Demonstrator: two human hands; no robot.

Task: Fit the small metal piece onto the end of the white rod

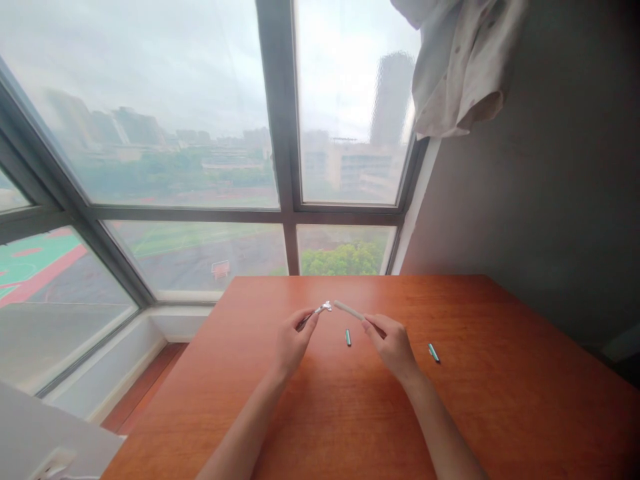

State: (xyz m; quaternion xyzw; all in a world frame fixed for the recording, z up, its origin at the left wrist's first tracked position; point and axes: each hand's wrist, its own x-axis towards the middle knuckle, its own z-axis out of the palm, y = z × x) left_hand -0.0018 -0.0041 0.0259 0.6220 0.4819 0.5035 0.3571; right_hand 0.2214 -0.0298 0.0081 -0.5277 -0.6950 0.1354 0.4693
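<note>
Pinches a thin silver-tipped piece [324, 307] in the left hand [293, 343] and a pale rod [349, 310] in the right hand [393, 343], each gripped at its near end between thumb and fingertips, so the far ends stay free and point at each other, nearly touching, just above the surface [500, 400]. Has one teal cylinder [348, 337] lying flat below that gap and a second teal cylinder [433, 353] just right of the right hand, within reach yet clear of both grips.
</note>
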